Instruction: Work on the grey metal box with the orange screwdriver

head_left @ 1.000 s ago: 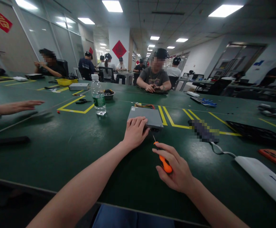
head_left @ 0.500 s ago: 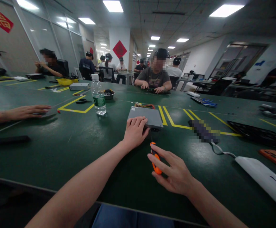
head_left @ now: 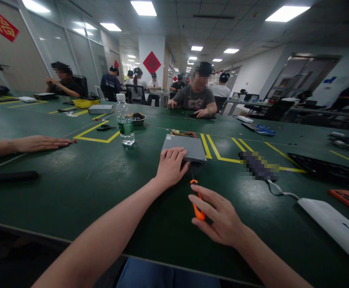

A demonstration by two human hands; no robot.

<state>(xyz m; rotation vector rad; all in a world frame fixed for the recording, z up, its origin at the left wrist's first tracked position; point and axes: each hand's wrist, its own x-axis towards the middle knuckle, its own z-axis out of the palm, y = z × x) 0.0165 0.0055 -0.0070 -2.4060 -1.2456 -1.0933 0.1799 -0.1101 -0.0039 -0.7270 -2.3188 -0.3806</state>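
Observation:
A grey metal computer power supply [head_left: 189,149] lies flat on the green table, with coloured cables [head_left: 183,134] bunched behind its far edge. My left hand [head_left: 172,166] grips its near left corner, fingers over the top and thumb at the front side. Between the thumb and fingers of my right hand [head_left: 219,214] is an orange and black screwdriver [head_left: 197,206]. Its thin shaft points away from me at the front side of the power supply. Whether the tip sits in a screw is too small to tell.
A water bottle [head_left: 125,122] stands left of the power supply. At right lie a pixelated dark object [head_left: 257,166], a white device [head_left: 327,224] on a cable and an orange phone [head_left: 347,200]. Another person's hand [head_left: 42,143] rests on the table at left; a co-worker [head_left: 197,94] sits opposite.
My right hand's fingers have shifted slightly on the screwdriver handle. My left hand and the power supply stay put. The other person's hand at left has moved a little to the right.

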